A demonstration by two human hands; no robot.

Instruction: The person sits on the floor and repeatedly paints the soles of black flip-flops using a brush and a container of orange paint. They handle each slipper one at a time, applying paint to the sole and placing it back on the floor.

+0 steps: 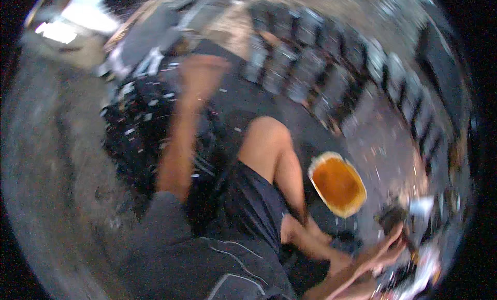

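The picture is smeared by motion. My left hand [201, 67] reaches far forward over a dark mat [243, 98], and blur hides its fingers. At the lower right my right hand [384, 252] has its fingers spread, just below a small dark object [392, 216] on the ground. A yellow tray [337, 184] filled with orange-brown stuff lies between that hand and my bent bare knee [266, 139]. I wear dark shorts [253, 201] and a grey sleeve [165, 222].
Rows of dark grey blocks [316, 67] curve across the upper right. A black heap speckled with white bits [135, 125] lies left of my left arm. Bare grey floor [46, 165] spreads to the left. White scraps [422, 207] lie near the right edge.
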